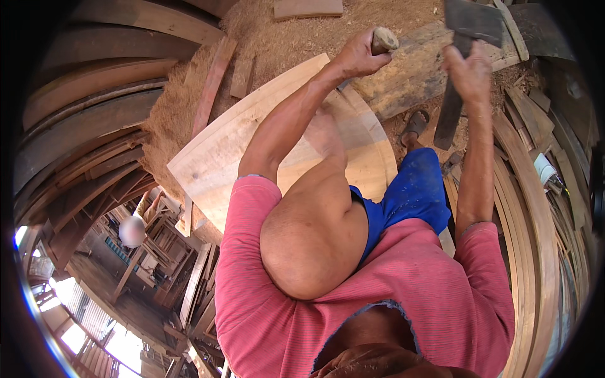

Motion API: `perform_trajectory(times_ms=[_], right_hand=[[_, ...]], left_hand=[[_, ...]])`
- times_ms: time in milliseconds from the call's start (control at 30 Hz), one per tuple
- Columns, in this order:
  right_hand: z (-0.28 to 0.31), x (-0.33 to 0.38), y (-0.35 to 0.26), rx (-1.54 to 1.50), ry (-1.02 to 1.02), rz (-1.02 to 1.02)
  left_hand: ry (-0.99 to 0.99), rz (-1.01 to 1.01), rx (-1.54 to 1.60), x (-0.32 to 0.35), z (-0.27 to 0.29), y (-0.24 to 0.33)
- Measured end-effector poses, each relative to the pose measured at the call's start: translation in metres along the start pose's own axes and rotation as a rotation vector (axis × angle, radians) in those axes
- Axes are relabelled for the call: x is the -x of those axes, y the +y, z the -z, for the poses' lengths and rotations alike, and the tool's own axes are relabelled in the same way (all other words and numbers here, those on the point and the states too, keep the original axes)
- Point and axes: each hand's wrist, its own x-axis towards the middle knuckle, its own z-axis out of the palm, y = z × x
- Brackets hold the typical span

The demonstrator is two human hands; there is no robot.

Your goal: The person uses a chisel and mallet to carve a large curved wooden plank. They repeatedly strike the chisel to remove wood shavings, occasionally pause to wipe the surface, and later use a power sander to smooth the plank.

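In the upper centre of the frame, I see the left hand [360, 55] closed around a chisel handle [383, 40]. The right hand [467, 69] grips a hatchet [465, 38] raised just right of it, its haft hanging downward, the head level with the handle's butt.

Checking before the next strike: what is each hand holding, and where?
Left hand grips a chisel just below its butt; right hand grips a hatchet high on its handle.

Bright daylight w/ soft shadows; glare blown out at lower left; heavy fisheye bend, dark vignette at rim; slight motion blur.
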Motion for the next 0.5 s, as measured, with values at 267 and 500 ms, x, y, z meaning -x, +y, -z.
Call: perform_trajectory(times_ms=[267,500], right_hand=[[-0.007,0.03,-0.026,-0.181,-0.307,-0.103],[0.022,0.027,-0.013,-0.354,-0.159,-0.189]], left_hand=[[-0.076,0.078,0.031,-0.002,-0.004,-0.007],[0.139,0.025,0.121,0.006,0.009,0.007]])
